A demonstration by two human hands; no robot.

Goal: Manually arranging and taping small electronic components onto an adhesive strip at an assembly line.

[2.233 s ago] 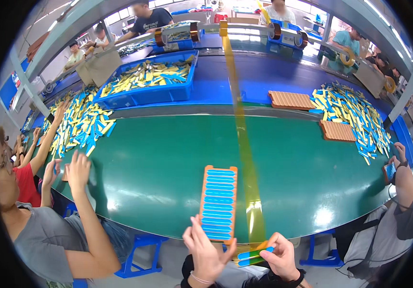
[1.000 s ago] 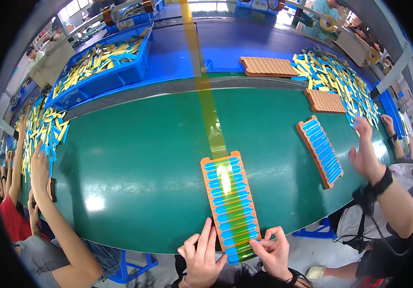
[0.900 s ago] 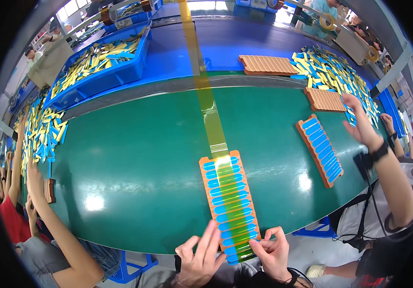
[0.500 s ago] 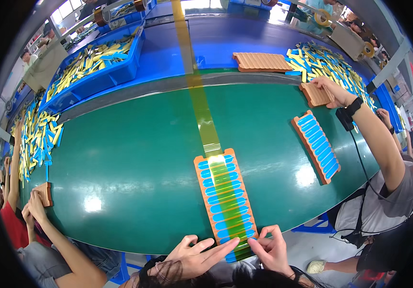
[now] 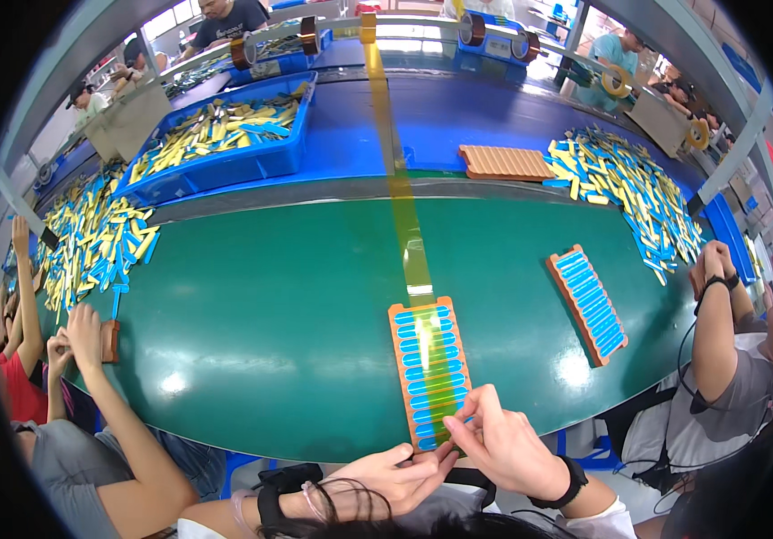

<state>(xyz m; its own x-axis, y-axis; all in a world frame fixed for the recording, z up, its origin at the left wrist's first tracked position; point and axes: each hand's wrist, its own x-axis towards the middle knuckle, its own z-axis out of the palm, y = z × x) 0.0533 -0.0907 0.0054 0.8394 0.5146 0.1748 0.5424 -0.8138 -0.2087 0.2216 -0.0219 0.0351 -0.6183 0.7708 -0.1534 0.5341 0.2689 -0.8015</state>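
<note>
An orange ridged tray (image 5: 399, 346) with several blue strips in its grooves lies in front of me on the green table. A translucent yellow tape (image 5: 415, 256) runs down from above and lies lengthwise over the strips. My left hand (image 5: 395, 478), fingers stretched out, is at the tray's near end, its fingertips by the tape's lower part. Over the tray's lower right side, my right hand (image 5: 510, 449) has its thumb and fingers drawn together at the tape's edge. Whatever is between those fingers is hidden.
A second filled tray (image 5: 590, 305) lies to the right; an unfilled tray (image 5: 505, 163) rests beyond the table's far edge. Yellow and blue strips form piles at left (image 5: 99, 238) and right (image 5: 625, 193), and fill a blue bin (image 5: 261, 162). Co-workers' hands work at both sides.
My right hand has moved up the tray's right side, its fingers drawing together. My left hand has shifted to the near end. The right-hand co-worker has pulled a small tray back. The whole view has shifted.
</note>
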